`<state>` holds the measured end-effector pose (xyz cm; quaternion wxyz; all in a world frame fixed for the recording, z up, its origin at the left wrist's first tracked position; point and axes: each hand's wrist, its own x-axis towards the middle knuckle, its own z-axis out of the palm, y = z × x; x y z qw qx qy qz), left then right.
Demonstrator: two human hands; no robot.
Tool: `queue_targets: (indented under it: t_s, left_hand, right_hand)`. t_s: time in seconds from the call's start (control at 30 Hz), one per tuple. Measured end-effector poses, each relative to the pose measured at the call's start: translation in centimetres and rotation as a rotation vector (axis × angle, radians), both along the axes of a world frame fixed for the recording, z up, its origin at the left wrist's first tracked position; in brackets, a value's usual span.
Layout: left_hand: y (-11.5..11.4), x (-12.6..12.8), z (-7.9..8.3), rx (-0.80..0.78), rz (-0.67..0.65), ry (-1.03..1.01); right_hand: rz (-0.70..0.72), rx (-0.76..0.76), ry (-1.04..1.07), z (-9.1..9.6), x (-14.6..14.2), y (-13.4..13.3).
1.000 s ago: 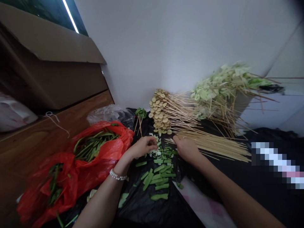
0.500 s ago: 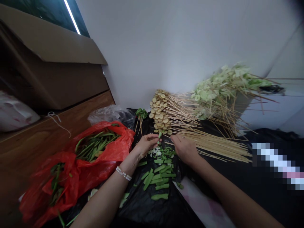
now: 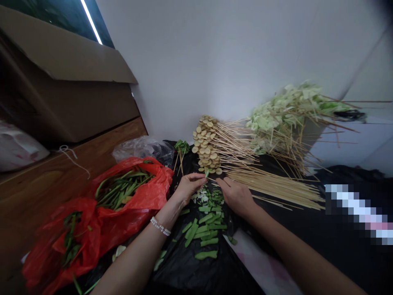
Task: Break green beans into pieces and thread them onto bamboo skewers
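Note:
My left hand (image 3: pixel 188 186) pinches a small green bean piece (image 3: pixel 207 174) between thumb and fingers. My right hand (image 3: pixel 235 194) is closed on a thin bamboo skewer (image 3: pixel 212 180) whose tip points at that piece. Both hands hover over a heap of cut green bean pieces (image 3: pixel 206 229) lying on black plastic sheeting (image 3: pixel 184 266). Just right of my right hand lies a bundle of bare bamboo skewers (image 3: pixel 276 186).
A red plastic bag (image 3: pixel 101 217) of whole green beans sits at left on a wooden surface (image 3: pixel 39 184). Skewers of pale round slices (image 3: pixel 207 143) and of leafy greens (image 3: pixel 285 114) are stacked by the white wall. A cardboard box (image 3: pixel 67 82) stands at back left.
My left hand rose from the bean heap with a green piece pinched in it. My right hand drew left, bringing a skewer's tip up to the piece.

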<state>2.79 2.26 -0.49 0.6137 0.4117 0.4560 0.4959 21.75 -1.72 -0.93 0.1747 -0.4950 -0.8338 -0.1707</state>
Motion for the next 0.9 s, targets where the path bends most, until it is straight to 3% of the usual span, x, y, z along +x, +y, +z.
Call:
queue_targets:
  t_s: [0.57,0.8,0.9]
  left_hand:
    - [-0.31,0.27,0.14,0.176,0.002,0.123]
    - [-0.21,-0.08,0.37,-0.045,-0.088,-0.1]
    - [0.05,-0.15,0.27,-0.062,-0.078,-0.172]
  right_hand:
    - [-0.028,-0.061,0.022,0.04,-0.73,-0.59]
    - [-0.027,-0.055,0.105,-0.02,-0.63,-0.36]
    - [-0.008,-0.035,0.137,-0.04,-0.62,-0.24]
